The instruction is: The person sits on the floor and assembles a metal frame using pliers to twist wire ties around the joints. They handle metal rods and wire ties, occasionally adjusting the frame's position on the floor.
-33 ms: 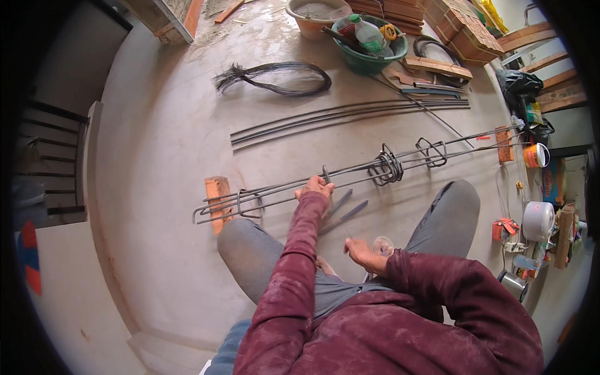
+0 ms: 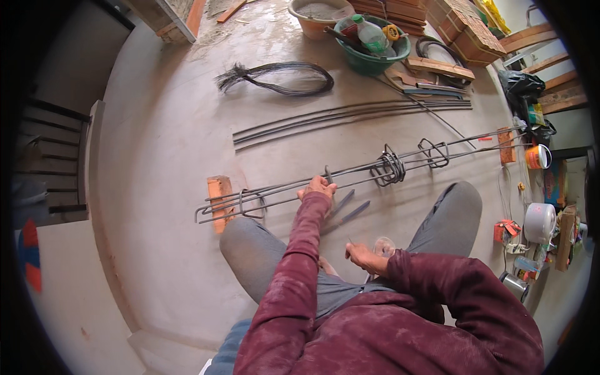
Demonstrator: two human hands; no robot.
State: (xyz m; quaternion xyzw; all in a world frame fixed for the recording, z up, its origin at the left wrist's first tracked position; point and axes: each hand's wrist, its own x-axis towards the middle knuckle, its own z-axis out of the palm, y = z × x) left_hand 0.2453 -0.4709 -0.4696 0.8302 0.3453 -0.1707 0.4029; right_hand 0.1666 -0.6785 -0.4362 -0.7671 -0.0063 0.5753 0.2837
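My left hand [image 2: 317,186] is closed around the long steel bars [image 2: 284,184], where a bent stirrup [image 2: 329,174] stands up beside its fingers. Further right along the same bars hang a cluster of stirrups [image 2: 392,167] and one more loose stirrup [image 2: 434,154]; another stirrup [image 2: 241,203] is at the left end. Close to my lap, my right hand [image 2: 364,257] has its fingers pinched, with a thin tip poking up that I cannot make out. Beside it is a clear round object [image 2: 384,246]. Dark-handled pincers [image 2: 353,214] lie between my knees, partly hidden by my left arm.
Bricks [image 2: 219,199] [image 2: 505,145] prop the bars at both ends. Beyond lie loose straight bars [image 2: 350,114] and a coil of thin wire [image 2: 287,79]. A green basin [image 2: 369,61] with a bottle stands farther back. Buckets, cables and a power strip [image 2: 516,249] line the right side.
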